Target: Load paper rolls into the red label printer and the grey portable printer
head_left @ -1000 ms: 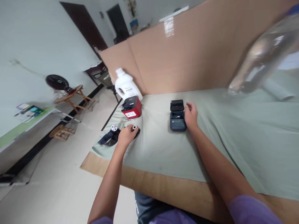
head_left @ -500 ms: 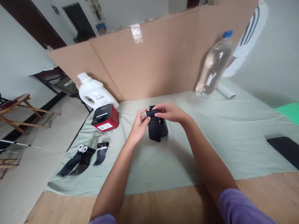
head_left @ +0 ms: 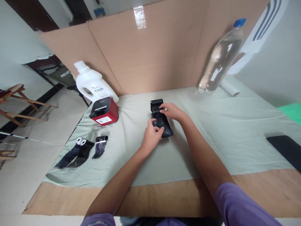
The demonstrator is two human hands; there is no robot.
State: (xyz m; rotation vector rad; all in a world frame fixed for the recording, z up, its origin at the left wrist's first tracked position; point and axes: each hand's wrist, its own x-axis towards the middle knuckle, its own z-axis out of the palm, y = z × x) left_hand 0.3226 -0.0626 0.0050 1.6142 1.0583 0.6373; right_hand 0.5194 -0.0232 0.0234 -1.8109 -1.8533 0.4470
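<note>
On the green cloth in front of me sits a small black device (head_left: 156, 104) with its lid raised, perhaps a handheld printer. A black roll (head_left: 166, 126) lies over its opening, and the roll's loose strip hangs down across the front. The fingers of my right hand (head_left: 173, 111) grip the roll's right end. My left hand (head_left: 151, 138) is lower, its thumb pressed on the strip's left edge and its fingers against the device's side. The strip hides much of the device's body.
Left of me stand a red and black box-shaped machine (head_left: 104, 111) and a white jug (head_left: 94, 83). Several black rolls (head_left: 86, 152) with strips lie nearer. A water bottle (head_left: 222, 58) leans on the cardboard screen (head_left: 150, 59). A dark phone-like slab (head_left: 285, 149) lies right.
The roll has come down from above the device onto its opening. My left hand has left the roll's end and moved down to the strip and device. The camera view has tilted downward.
</note>
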